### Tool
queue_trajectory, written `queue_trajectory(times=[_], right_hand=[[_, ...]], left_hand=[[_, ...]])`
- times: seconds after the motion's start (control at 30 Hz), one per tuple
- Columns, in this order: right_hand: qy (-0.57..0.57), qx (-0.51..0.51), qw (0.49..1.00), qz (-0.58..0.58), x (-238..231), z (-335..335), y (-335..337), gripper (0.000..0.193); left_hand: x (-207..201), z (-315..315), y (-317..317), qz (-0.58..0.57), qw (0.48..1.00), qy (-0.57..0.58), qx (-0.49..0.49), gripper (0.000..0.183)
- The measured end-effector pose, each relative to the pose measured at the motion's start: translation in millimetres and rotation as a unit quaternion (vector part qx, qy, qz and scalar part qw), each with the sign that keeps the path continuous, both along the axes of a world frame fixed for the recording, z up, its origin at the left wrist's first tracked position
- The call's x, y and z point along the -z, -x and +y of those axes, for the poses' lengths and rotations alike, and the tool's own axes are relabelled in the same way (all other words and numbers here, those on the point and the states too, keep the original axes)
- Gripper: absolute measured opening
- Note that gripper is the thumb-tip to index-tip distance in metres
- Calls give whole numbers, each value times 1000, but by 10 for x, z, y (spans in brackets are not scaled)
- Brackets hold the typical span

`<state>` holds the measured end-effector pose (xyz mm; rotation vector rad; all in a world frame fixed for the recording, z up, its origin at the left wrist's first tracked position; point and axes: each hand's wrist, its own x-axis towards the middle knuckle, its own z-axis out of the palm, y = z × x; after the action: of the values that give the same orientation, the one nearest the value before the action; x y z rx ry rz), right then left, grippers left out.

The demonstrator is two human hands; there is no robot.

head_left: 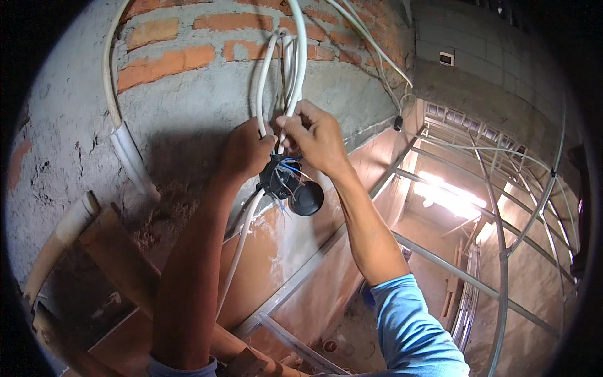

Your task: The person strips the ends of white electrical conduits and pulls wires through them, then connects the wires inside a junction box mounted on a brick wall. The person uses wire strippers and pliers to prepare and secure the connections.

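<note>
Both hands are raised to the wall, close together around white cables above a black round junction box. My left hand is closed on a white cable that loops down from the brickwork. My right hand pinches a second, thicker white cable just beside it. Blue and brown wires stick out of the box's front. Its round black lid hangs open at the lower right. From the box's underside another white cable runs down behind my left forearm.
Exposed bricks and rough plaster line the wall. At left a cable enters a white conduit, above thick pipes. A metal frame spans the right side above a lower floor. Loose cables hang at the upper right.
</note>
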<state>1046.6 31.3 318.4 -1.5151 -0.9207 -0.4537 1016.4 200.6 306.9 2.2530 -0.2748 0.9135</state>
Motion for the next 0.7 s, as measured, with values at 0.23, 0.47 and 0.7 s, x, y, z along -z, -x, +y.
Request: queue_trajectory(times=[0.23, 0.47, 0.7], right_hand=[[37, 94, 978, -181, -86, -62, -51, 26], [115, 129, 943, -283, -90, -15, -34, 28], [-71, 237, 936, -251, 529, -152, 279, 21]], left_hand=[[-6, 53, -128, -3, 999, -34, -17, 27], [-88, -7, -26, 7, 998, -33, 49, 31], [-121, -51, 95, 102, 993, 46, 46, 31]])
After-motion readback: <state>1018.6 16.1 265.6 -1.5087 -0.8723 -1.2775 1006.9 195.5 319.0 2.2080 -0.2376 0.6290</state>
